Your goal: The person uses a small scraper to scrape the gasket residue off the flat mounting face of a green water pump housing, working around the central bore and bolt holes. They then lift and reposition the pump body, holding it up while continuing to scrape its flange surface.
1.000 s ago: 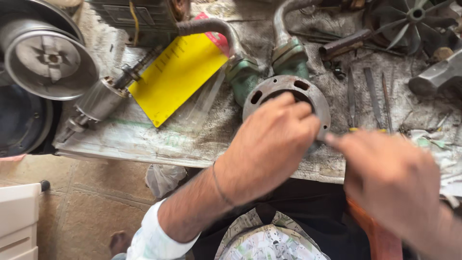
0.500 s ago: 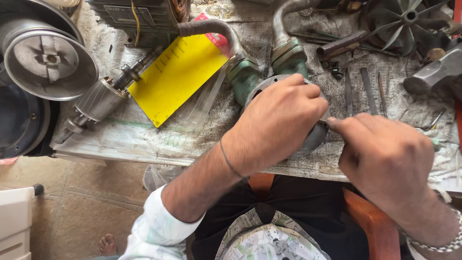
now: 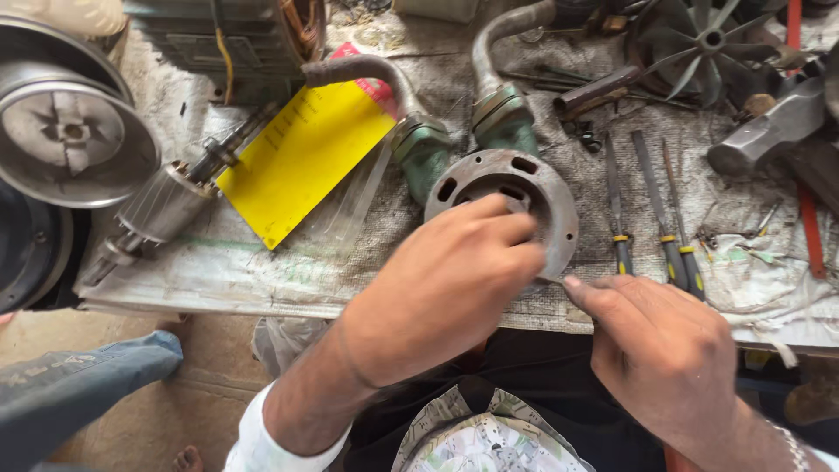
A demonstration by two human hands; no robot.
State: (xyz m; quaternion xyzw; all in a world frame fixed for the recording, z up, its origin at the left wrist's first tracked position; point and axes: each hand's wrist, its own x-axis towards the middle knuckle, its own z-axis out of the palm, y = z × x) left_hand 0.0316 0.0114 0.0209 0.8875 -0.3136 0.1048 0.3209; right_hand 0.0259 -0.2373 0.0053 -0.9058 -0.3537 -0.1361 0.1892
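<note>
A repair workshop, prob. for motors/pumps: grimy cloth-covered counter [image 3: 262,280] strewn w/ a motor rotor [image 3: 162,210], green pump parts [image 3: 424,149], a fan blade [image 3: 708,44], screwdrivers [image 3: 669,218], a hammer [image 3: 769,131] & a round metal housing [image 3: 70,131].

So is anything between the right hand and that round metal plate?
Nothing visible. The right hand sits at the round metal plate's lower right edge, fingertip almost on it, while the left hand already grips the plate from the front.

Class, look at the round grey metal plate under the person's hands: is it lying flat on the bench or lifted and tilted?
Tilted. The metal plate has its holed face turned toward the camera, its near edge gripped by the left hand; the right hand touches its lower rim.
</note>
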